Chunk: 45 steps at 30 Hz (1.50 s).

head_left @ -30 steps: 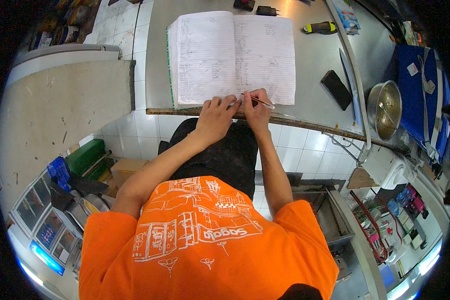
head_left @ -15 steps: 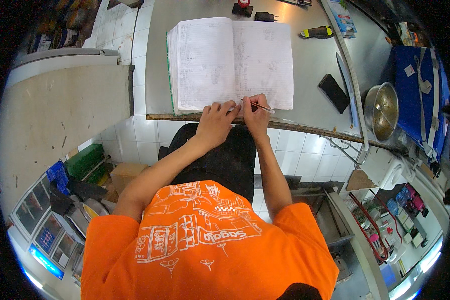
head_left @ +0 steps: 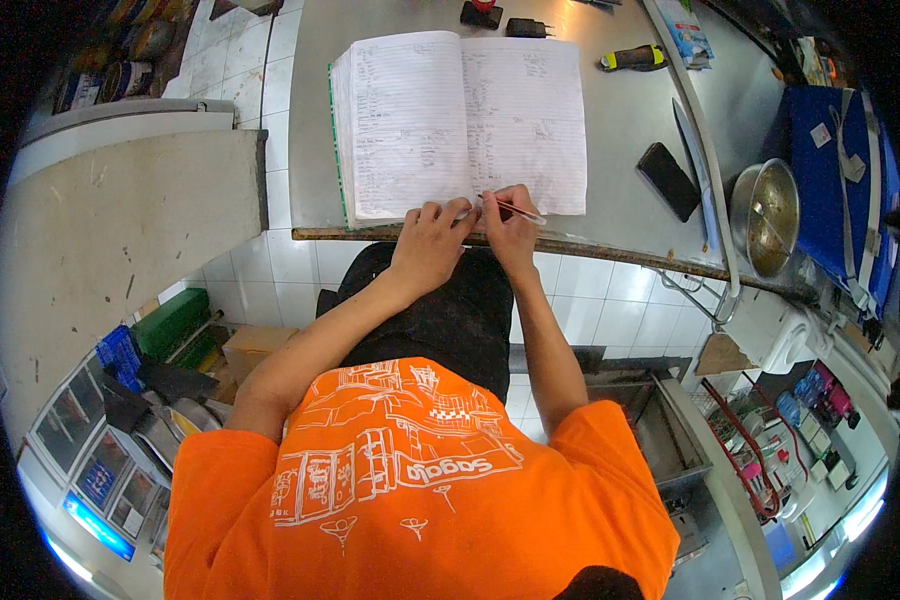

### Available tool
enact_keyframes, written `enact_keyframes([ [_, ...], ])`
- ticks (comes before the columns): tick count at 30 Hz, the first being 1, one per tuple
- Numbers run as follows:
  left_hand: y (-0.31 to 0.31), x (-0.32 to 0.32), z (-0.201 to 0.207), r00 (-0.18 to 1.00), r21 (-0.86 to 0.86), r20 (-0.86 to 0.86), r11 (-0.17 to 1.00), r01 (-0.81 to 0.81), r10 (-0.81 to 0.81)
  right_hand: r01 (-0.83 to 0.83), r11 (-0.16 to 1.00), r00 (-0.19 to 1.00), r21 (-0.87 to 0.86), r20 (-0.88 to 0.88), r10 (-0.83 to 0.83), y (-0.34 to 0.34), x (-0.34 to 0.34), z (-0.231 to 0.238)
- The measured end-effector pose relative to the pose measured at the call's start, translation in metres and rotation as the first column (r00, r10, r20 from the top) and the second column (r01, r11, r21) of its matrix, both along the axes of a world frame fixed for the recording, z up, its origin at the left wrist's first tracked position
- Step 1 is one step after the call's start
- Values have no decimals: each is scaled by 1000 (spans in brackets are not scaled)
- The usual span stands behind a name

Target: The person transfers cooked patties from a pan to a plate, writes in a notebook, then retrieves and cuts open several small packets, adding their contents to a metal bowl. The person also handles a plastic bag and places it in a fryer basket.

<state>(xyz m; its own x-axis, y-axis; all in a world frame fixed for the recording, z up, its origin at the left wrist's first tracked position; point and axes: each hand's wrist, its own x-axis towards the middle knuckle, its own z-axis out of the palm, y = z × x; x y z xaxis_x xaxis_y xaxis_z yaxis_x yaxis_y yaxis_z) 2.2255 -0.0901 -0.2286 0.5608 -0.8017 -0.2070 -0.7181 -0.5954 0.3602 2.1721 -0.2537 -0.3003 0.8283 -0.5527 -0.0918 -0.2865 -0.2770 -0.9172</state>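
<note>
A thick lined notebook [head_left: 410,120] lies spread out on the metal table, both visible pages covered in handwriting. My right hand [head_left: 512,228] pinches a slim pen [head_left: 526,213], its tip against the bottom of the right-hand page near the spine. Beside it, my left hand [head_left: 432,240] lies across the notebook's lower edge with bent fingers apart on the paper, holding nothing. The two hands are close together, the left one's fingertips just short of the pen tip.
On the metal table [head_left: 610,130] lie a black phone [head_left: 669,181], a black-and-yellow tool [head_left: 634,59], a black plug adapter [head_left: 528,28] and a long blade [head_left: 692,150]. A metal bowl [head_left: 767,225] and a blue bag [head_left: 830,180] are at the right. A pale counter [head_left: 140,210] stands left.
The whole picture has shifted very slightly. Both hands and the pen keep nearly the same place on the notebook.
</note>
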Motion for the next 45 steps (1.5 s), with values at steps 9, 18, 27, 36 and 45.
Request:
enact_keyframes([
  [9,-1,-3,3,998,-13,63,1000,-8,8,49,999,995,-4,85,-48,1,-1,0],
  [18,-1,-4,3,1000,5,10,1000,-24,24,41,999,997,-19,60,-40,-1,-1,1],
  [27,0,-4,2,1000,-1,10,1000,-20,20,31,999,998,-22,62,-29,-2,-1,-2],
  [36,-2,-3,4,1000,-28,23,999,-17,17,46,999,998,12,35,-46,-6,1,6],
  [45,0,-2,1,1000,-20,30,1000,-6,7,87,982,996,169,18,-91,-11,6,11],
])
